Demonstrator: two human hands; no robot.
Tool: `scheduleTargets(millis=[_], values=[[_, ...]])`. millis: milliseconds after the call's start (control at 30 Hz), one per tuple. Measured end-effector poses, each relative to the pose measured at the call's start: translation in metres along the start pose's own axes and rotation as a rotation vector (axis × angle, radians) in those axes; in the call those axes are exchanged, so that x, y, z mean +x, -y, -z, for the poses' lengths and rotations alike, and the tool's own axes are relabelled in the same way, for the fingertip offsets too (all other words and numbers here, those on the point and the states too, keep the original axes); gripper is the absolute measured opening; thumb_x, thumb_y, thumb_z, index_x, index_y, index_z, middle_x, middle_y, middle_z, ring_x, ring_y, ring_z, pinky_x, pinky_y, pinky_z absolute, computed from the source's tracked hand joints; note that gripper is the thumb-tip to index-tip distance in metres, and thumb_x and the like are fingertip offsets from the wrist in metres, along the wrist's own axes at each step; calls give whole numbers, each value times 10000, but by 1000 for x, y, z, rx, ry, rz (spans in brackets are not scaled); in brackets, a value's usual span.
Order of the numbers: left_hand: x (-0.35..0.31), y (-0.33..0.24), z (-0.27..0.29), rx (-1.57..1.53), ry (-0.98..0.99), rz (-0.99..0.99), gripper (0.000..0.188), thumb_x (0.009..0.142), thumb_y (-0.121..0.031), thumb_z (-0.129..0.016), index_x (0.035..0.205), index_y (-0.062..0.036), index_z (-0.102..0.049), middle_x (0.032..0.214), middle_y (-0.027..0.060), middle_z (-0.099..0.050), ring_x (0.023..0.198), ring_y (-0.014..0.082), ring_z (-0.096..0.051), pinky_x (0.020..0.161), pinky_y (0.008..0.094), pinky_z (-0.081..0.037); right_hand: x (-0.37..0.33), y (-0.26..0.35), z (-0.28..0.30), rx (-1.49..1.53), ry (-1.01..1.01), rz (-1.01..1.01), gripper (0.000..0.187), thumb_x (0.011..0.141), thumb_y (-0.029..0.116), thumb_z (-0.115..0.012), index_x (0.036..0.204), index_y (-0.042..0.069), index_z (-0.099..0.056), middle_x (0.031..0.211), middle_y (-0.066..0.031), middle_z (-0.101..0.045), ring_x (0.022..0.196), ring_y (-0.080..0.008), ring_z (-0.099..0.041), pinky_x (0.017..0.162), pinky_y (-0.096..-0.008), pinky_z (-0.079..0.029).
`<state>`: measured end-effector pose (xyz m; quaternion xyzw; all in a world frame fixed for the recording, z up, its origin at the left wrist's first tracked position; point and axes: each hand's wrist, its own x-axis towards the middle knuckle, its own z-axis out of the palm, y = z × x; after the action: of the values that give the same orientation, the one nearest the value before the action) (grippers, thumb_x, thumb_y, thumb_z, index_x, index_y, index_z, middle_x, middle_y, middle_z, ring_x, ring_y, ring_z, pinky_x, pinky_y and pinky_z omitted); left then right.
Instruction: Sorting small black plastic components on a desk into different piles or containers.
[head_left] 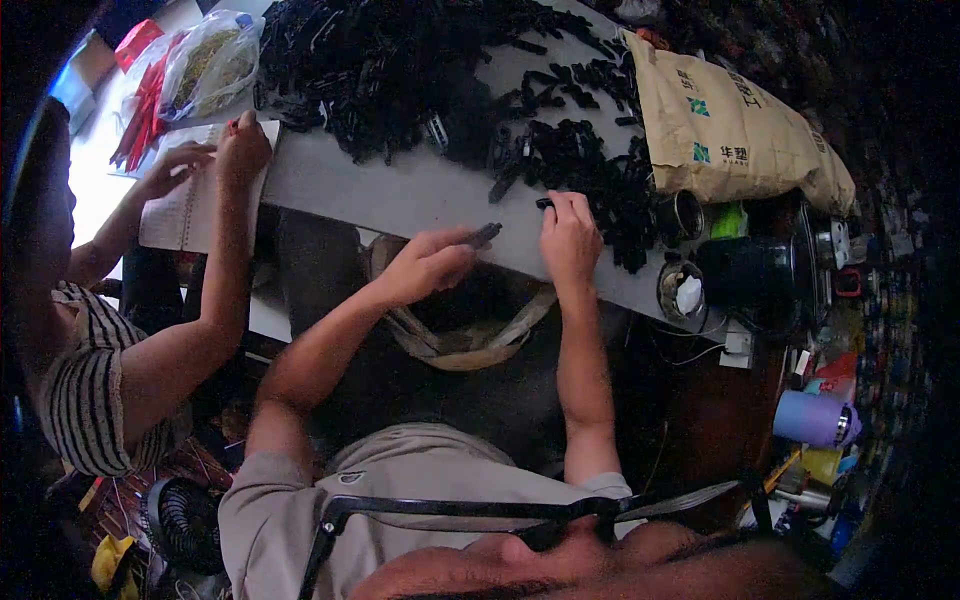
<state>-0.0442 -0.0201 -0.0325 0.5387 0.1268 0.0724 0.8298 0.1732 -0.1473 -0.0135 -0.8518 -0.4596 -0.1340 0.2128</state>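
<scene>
Over the near edge of the table, my left hand point(432, 266) is closed round a dark, narrow plastic part point(484, 236) that sticks out past the fingertips toward the right. My right hand point(572, 238) is at the table edge beside the pile, its thumb and fingers pinched on a small black piece point(545, 203). That piece is mostly covered by the fingers, so its exact kind cannot be told. Beyond both hands, a large heap of black plastic parts point(375, 85) spreads over the pale tabletop point(345, 190).
At the left, another person's hands point(240, 150) are over an open notebook point(175, 215), one gripping a red pen. Clear plastic bags point(212, 70) lie behind it. A tan sack point(745, 125) lies at the right, near a round container point(680, 290). Below the table edge hangs a pale curved band point(470, 355).
</scene>
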Motion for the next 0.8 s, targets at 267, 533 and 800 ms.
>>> scheduleTargets(millis=[267,533,800], values=[[-2,-7,-4,99,-37,-26,287,1024,-189,-513,1237,-24,-611,781,-41,-515,662,61,-462,566,236,-386,15,5,23,65,280,80,205,888,183,-673,1052,69,-721,1023,-142,-665,936,-342,-677,799,-436,-549],[-6,-6,-5,152,-85,-81,304,1045,-234,-517,1235,-15,-609,786,-33,-514,684,67,-469,587,256,-409,5,21,31,233,345,-27,244,869,195,-694,1040,23,-717,857,-197,-738,738,-314,-729,698,-379,-571],[-20,-20,-20,201,-175,-118,337,1067,-251,-494,1277,4,-559,791,-26,-514,705,72,-470,611,271,-427,-63,62,45,1373,333,-441,240,928,76,-602,1135,-11,-687,730,-44,-668,599,-91,-598,538,-239,-475]])
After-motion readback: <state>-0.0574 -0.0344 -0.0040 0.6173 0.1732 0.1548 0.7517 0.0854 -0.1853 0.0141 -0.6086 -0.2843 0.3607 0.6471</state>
